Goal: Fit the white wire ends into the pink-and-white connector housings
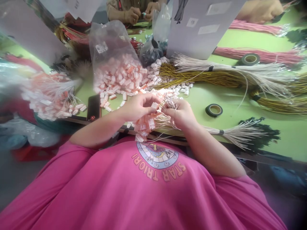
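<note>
My left hand pinches a small white plastic connector housing between thumb and fingertips. Close beside it, my right hand is closed around a bundle of thin white wires whose ends stick out toward the left hand. Below the hands, a cluster of white and orange connector housings hangs at the table edge. Loose housings spread behind the hands, some inside a clear plastic bag. To the right, the wires run on to a taped bundle with black ends.
Two black tape rolls, a near one and a far one, lie on the green table. White wires and yellow wires stretch across the right. A dark phone-like object sits left. Another person's hands work opposite.
</note>
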`<state>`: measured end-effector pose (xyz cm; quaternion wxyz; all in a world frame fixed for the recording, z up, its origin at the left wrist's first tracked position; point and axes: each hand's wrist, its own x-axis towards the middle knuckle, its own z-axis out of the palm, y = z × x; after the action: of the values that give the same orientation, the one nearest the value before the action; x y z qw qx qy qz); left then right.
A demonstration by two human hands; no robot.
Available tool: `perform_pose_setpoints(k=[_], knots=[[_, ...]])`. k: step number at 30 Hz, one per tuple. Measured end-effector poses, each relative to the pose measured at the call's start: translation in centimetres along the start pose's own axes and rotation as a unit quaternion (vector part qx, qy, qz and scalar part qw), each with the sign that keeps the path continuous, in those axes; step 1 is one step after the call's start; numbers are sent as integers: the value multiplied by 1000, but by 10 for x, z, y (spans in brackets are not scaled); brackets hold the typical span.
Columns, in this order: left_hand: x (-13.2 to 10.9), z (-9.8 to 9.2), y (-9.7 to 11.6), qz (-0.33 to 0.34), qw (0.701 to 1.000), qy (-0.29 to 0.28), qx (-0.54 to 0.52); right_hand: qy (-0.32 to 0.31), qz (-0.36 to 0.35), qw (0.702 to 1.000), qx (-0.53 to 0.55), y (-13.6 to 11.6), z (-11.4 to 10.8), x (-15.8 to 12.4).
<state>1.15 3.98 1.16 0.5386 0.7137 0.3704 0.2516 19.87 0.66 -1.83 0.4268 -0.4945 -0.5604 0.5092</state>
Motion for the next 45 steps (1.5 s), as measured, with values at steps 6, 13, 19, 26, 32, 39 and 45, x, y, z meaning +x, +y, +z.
perform_pose_setpoints(k=[6, 13, 19, 26, 32, 39, 45], knots=[[0, 2, -4, 12, 1000, 23, -5, -1, -6, 1000, 10, -5, 3, -1], [-1, 2, 0, 2, 999, 35, 2, 10, -14, 1000, -21, -7, 3, -2], [-3, 1, -3, -2, 999, 38, 30, -4, -21, 999, -50, -8, 4, -2], [-4, 4, -3, 18, 992, 41, 119, -38, -24, 997, -65, -6, 1, 1], [-3, 4, 0, 8, 988, 61, 142, -8, -31, 997, -75, -6, 1, 0], [-3, 7, 8, 40, 976, 38, 210, -9, -36, 998, -54, -1, 3, -1], [-11, 4, 2, 82, 972, 57, 212, -11, -38, 999, -28, 4, 0, 0]])
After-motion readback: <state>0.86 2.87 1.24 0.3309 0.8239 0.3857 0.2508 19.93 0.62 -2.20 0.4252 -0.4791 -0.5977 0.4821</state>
